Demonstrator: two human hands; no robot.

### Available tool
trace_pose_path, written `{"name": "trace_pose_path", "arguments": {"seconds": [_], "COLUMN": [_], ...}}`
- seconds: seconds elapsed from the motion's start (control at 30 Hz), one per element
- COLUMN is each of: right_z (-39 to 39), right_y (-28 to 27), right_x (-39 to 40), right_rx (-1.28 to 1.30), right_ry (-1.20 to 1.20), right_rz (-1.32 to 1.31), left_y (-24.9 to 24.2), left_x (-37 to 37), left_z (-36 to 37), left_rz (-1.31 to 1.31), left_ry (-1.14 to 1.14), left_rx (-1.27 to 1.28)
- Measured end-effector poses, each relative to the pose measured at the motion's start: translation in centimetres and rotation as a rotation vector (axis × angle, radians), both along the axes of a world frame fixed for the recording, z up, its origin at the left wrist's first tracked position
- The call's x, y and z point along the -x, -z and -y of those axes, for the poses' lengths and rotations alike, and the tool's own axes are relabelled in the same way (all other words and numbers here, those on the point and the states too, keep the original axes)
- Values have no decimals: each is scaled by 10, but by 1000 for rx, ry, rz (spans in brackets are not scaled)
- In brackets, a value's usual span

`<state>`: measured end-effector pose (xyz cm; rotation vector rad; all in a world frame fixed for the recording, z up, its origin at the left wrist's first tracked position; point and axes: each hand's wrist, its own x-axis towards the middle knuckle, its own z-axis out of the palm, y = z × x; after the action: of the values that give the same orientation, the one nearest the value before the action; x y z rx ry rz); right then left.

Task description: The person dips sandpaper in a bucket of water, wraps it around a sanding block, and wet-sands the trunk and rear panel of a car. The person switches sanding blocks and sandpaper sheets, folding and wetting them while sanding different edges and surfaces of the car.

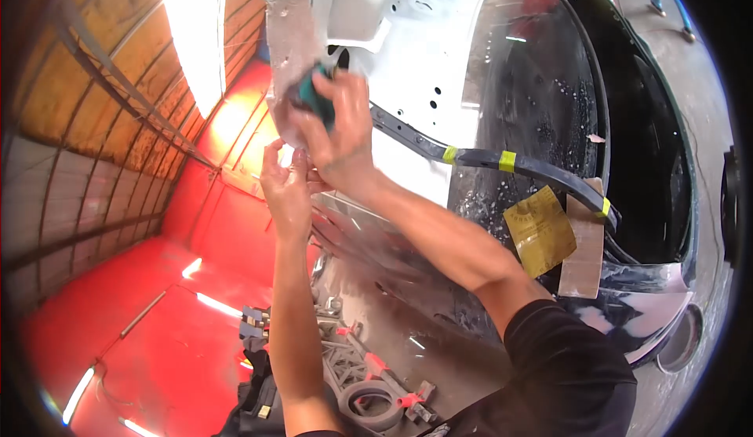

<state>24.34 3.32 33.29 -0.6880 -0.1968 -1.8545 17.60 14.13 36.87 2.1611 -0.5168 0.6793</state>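
Note:
My right hand (343, 127) is wrapped round a small teal and dark sanding block (314, 92), somewhat blurred. The block lies against a dull grey-brown body panel (292, 33) of a car. Just below it, my left hand (288, 194) is raised at the panel's lower end. Its fingertips are apart and touch or nearly touch the edge there; nothing shows in its grasp. White bare metal (420, 68) of the car body stretches to the right of both hands.
A black weatherstrip (471, 157) with yellow tape crosses the car. Sandpaper (541, 231) and a piece of cardboard (582, 249) rest on the dusty glass (533, 84). Below lie grey parts, including a ring (370, 404). A red wall (212, 335) stands at left.

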Motion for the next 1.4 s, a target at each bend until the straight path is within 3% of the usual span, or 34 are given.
{"name": "trace_pose_path", "arguments": {"seconds": [0.07,0.13,0.27,0.43,0.53,0.57,0.67,0.7,0.77,0.8,0.9,1.07,1.13,1.17,1.27,1.3,1.33,1.4], "right_z": [32,16,-24,51,-2,-25,21,50,43,33,-17,33,15,-12,3,24,49,69], "right_y": [-16,-14,-1,-42,-9,-6,-17,-36,-42,-29,-1,-29,-17,-9,-7,-16,-27,-55], "right_x": [-2,-8,-9,2,-6,-8,-13,-2,-6,-5,-17,-12,-4,-5,-7,-14,-8,2], "right_rx": [42,-7,-92,-103,-4,-150,10,-60,-97,-37,-63,-14,-17,-92,-29,28,-14,-233], "right_ry": [77,-16,-258,111,-40,-345,53,106,17,106,-320,63,24,-331,-335,110,165,-227], "right_rz": [-27,-55,142,46,34,91,69,66,40,23,99,21,25,77,127,110,74,226], "left_y": [0,4,0,0,4,5,2,2,4,5,4,4,5,6,5,5,4,5], "left_x": [-2,4,-10,-1,-17,-9,3,-3,-6,-8,-12,-11,-15,-16,-8,-6,-7,-7], "left_z": [1,0,-5,7,-11,6,11,9,1,-2,1,-3,-3,-1,5,6,7,5], "left_rz": [-4,-1,48,28,71,71,-1,13,43,67,113,58,105,132,110,83,85,81], "left_ry": [1,-67,-22,-51,-7,-2,-28,-27,-47,-49,-15,-14,-19,-2,-14,-30,-35,-59], "left_rx": [-21,-6,8,-30,19,86,-17,-20,-35,-26,-13,-28,-19,7,-13,-30,-31,-37]}}
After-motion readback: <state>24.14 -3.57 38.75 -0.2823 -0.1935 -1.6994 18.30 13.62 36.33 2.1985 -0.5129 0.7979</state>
